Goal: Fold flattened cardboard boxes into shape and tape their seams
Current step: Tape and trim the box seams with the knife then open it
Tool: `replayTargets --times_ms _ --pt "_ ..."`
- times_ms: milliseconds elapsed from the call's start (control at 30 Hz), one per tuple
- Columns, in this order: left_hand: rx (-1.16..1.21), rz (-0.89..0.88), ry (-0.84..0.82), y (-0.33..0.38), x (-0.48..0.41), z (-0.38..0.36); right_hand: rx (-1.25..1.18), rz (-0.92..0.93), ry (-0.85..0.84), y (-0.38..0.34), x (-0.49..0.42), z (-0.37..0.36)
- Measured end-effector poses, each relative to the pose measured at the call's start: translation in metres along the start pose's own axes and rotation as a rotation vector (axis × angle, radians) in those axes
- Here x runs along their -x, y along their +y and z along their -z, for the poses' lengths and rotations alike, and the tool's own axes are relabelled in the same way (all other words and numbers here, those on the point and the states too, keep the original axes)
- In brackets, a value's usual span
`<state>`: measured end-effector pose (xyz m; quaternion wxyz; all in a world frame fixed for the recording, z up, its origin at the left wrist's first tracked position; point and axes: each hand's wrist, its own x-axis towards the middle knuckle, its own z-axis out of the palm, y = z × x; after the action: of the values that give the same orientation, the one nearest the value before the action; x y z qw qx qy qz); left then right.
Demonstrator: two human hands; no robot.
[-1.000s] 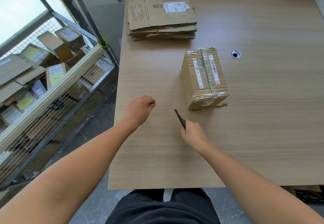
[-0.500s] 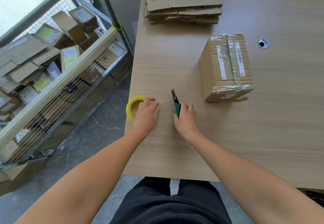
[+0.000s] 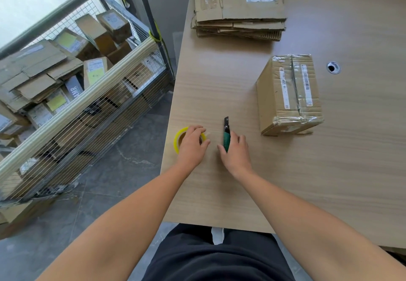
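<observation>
A taped, folded cardboard box [image 3: 287, 94] stands on the wooden table [image 3: 329, 171], clear tape over its seams. Behind it lies a stack of flattened cardboard boxes [image 3: 239, 10]. My left hand [image 3: 193, 144] rests on a yellow tape roll [image 3: 179, 136] lying at the table's left edge, fingers curled over it. My right hand [image 3: 236, 153] lies on a green utility knife [image 3: 226, 134], whose blade end points away from me on the table.
A wire-mesh cart [image 3: 72, 96] full of cardboard boxes stands left of the table on the grey floor. A round cable hole [image 3: 333, 67] sits in the table right of the taped box.
My left hand came down and set the yellow tape roll on the table's left edge. My right hand lowered the knife flat onto the table. The view shifted left.
</observation>
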<state>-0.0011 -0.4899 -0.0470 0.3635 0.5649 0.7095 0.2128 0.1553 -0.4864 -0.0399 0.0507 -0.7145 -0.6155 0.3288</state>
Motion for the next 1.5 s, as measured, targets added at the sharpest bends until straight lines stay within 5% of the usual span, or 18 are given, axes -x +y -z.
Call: replayTargets --times_ms 167,300,500,667,900,1133,1300,1500 --pt "-0.116 0.009 0.117 0.015 0.003 0.003 -0.024 0.233 0.101 0.011 0.023 0.035" --pt "-0.046 -0.052 0.194 0.061 -0.005 0.002 -0.037 0.435 0.348 0.029 0.033 0.087" --pt "-0.059 -0.114 0.045 0.157 -0.05 -0.043 -0.059 0.355 0.552 0.082 -0.002 0.176" --pt "0.215 -0.006 0.007 0.22 -0.081 -0.079 -0.133 0.339 0.68 0.129 -0.053 0.231" --pt "0.467 0.096 0.013 0.268 -0.106 -0.128 -0.267 0.208 0.05 0.163 -0.135 0.266" --pt "0.718 0.175 0.139 0.28 -0.097 -0.164 -0.451 0.213 0.324 0.167 -0.133 0.237" --pt "0.652 0.181 0.245 0.28 -0.088 -0.17 -0.533 0.185 0.247 0.169 -0.121 0.232" --pt "0.663 -0.009 0.038 0.271 -0.068 -0.132 -0.862 0.137 0.098 0.16 -0.091 0.281"
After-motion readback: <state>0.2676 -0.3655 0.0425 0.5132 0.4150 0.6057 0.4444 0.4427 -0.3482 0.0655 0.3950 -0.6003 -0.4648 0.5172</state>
